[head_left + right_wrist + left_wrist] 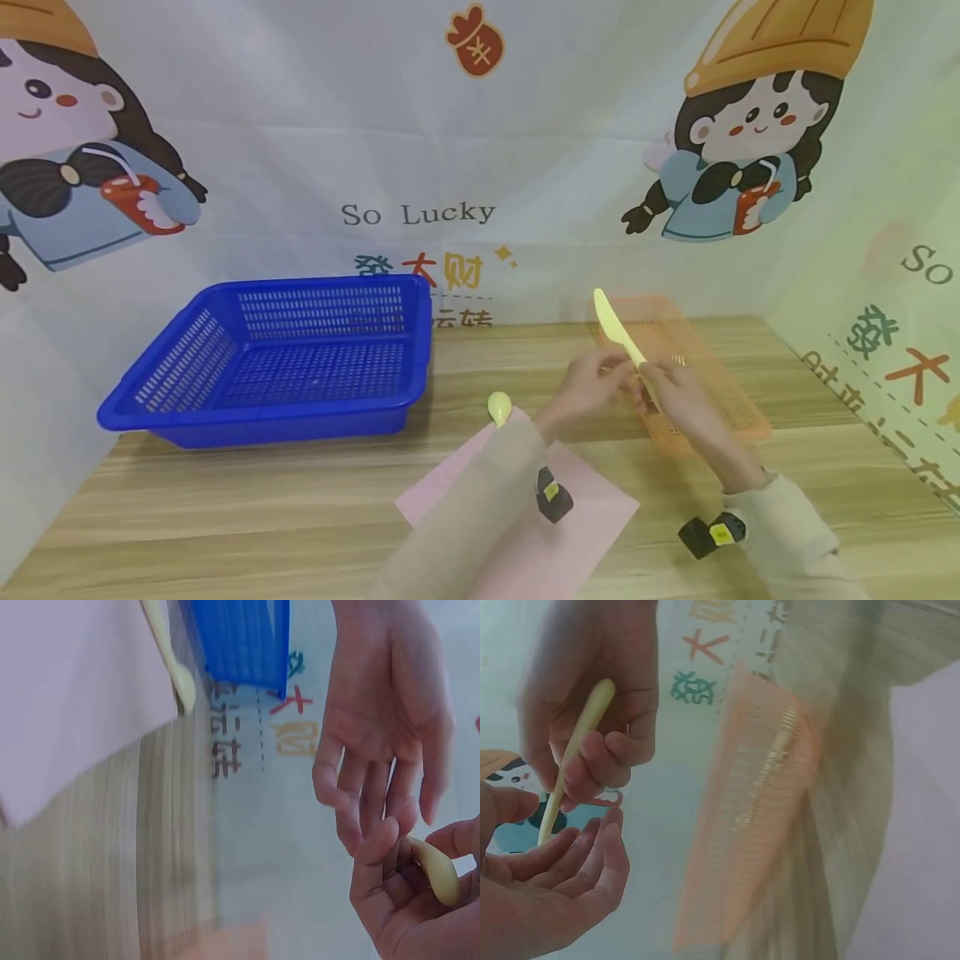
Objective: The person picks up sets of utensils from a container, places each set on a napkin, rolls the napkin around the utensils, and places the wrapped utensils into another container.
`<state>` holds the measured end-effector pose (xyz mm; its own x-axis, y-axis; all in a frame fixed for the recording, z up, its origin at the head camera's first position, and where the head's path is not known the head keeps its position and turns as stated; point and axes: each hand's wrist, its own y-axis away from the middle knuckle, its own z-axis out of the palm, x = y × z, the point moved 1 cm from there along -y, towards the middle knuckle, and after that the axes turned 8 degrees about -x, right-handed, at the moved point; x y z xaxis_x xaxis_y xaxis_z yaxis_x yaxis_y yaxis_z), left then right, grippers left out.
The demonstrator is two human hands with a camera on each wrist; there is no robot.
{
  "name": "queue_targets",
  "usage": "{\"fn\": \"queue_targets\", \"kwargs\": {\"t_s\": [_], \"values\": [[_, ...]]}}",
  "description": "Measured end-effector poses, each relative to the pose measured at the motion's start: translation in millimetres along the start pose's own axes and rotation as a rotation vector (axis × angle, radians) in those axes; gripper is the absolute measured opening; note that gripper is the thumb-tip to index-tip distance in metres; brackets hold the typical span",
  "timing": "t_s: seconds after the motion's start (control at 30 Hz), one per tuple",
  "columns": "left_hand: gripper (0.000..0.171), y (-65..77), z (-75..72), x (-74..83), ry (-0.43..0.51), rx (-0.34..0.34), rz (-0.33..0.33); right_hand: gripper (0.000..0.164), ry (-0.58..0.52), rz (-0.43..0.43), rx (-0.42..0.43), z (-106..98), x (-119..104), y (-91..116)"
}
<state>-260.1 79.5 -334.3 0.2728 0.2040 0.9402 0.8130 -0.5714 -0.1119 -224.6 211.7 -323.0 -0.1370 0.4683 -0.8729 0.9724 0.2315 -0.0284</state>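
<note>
A pale yellow toy knife [618,333] is held up over the orange basket [731,387], its blade pointing up and away in the head view. My right hand [681,402] grips its handle with curled fingers. My left hand [588,386] is close beside the knife. In the left wrist view the left hand [562,889] has its thumb and loosely bent fingers apart, with the knife's lower end between them. A pale yellow spoon [499,407] lies on the pink sheet [592,492]; the left sleeve hides its handle in the head view.
A large blue basket [288,417] stands at the left of the wooden table [247,508]. A pale elongated thing [780,742] shows inside the orange basket in the left wrist view. Behind the table hangs a printed white cloth [285,167].
</note>
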Motion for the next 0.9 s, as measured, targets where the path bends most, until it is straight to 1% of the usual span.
{"fn": "queue_targets", "kwargs": {"t_s": [0.1,0.17,0.23,0.33,0.47,0.57,0.63,0.7,0.73,0.8,0.87,0.9], "values": [[0.027,4.0,-7.5,2.9,0.063,0.042,-0.001,0.027,-0.063,-0.034,-0.019,9.3,-8.0,0.3],[0.024,6.3,-11.7,3.2,0.106,0.070,-0.006,0.026,-0.121,-0.084,-0.045,15.4,-11.3,-0.1],[0.023,8.8,-15.2,1.8,0.126,0.096,-0.017,0.026,-0.162,-0.119,-0.065,21.2,-13.3,-0.4],[0.020,12.8,-20.1,-1.4,0.149,0.119,-0.020,0.027,-0.173,-0.159,-0.099,28.9,-14.2,-0.3],[0.021,19.5,-25.7,-7.0,0.176,0.117,-0.022,0.029,-0.165,-0.176,-0.154,38.4,-13.1,0.0],[0.023,24.0,-29.9,-13.0,0.188,0.122,-0.054,0.029,-0.150,-0.172,-0.179,45.6,-11.5,-0.8],[0.024,26.1,-32.6,-17.9,0.190,0.136,-0.079,0.030,-0.112,-0.169,-0.177,50.2,-10.3,-1.2],[0.024,28.6,-35.1,-21.8,0.198,0.148,-0.107,0.031,-0.043,-0.156,-0.143,54.6,-8.9,-1.7],[0.023,29.9,-36.3,-23.4,0.189,0.154,-0.117,0.031,-0.021,-0.141,-0.126,56.5,-8.2,-1.8],[0.022,33.2,-38.7,-25.8,0.143,0.165,-0.131,0.031,0.009,-0.129,-0.103,60.4,-6.9,-2.5],[0.022,37.0,-41.4,-27.7,0.076,0.174,-0.152,0.030,0.027,-0.119,-0.080,64.4,-6.2,-3.4],[0.021,39.2,-42.7,-28.4,0.046,0.178,-0.165,0.030,0.017,-0.112,-0.079,66.4,-6.0,-4.0]]}}
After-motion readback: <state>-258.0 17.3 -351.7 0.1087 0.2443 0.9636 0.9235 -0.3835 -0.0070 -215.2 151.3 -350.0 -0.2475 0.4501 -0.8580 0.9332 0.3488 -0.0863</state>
